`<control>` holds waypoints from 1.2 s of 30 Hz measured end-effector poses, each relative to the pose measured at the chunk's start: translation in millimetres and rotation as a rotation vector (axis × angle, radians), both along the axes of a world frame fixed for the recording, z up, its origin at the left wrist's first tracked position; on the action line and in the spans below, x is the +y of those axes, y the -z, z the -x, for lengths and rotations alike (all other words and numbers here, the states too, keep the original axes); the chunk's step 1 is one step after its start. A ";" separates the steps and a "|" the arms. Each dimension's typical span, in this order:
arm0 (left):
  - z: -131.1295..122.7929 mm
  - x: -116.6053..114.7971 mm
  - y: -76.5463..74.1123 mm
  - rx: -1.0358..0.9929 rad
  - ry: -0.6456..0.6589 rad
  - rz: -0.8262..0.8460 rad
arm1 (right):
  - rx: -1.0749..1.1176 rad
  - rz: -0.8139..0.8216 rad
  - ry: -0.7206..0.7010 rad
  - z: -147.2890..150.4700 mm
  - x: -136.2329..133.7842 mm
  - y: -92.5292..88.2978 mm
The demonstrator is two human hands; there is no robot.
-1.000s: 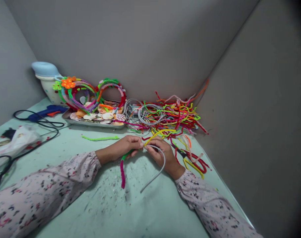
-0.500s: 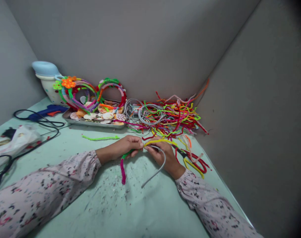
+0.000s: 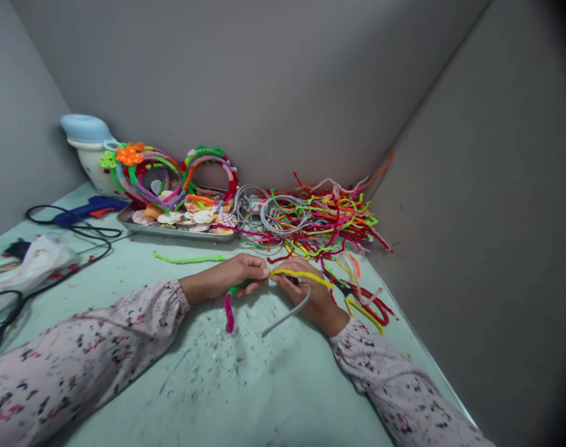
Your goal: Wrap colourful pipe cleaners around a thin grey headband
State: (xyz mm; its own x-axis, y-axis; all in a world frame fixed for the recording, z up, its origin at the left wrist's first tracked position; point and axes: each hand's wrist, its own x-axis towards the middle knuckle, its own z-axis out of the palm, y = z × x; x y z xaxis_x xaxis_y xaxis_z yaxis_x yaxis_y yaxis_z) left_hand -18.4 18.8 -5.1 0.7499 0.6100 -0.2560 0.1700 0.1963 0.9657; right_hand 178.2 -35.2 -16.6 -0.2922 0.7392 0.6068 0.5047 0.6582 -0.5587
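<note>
Head view, sole camera: both hands are occupied at the middle of the table (image 3: 264,397), fingertips almost meeting. The left hand (image 3: 243,271) is pinched narrow, thumb against finger, on the covered part of a wire (image 3: 287,318); a green and magenta wrapped tail hangs below that palm. The right hand (image 3: 313,295) is likewise closed narrow and appears to hold the wire close to the pinch; exact finger contact there is partly hidden. The bare grey end of the wire bends out past the right thumb and points back toward the wearer. A yellow stem (image 3: 305,275) starts at the left fingertips and lies across the right hand, its far end loose. Step in hand, as judged: winding the yellow stem onto the wire next to the green section. The next move would call for a firm left pinch at the start of the winding while the loose yellow length is brought round the bare wire in tight, even turns; a slack start could let it slip. Surroundings: a green stem (image 3: 189,259) lies beyond the left wrist; scissors (image 3: 344,289) lie just right of the right hand; behind stand a tray (image 3: 180,233) of shells (image 3: 203,216), a coil (image 3: 264,217) and a heap (image 3: 338,217) of stems.
</note>
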 end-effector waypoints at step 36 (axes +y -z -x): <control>1.2 3.0 -0.3 0.007 0.020 0.046 | 0.024 -0.036 -0.050 -1.8 1.7 4.6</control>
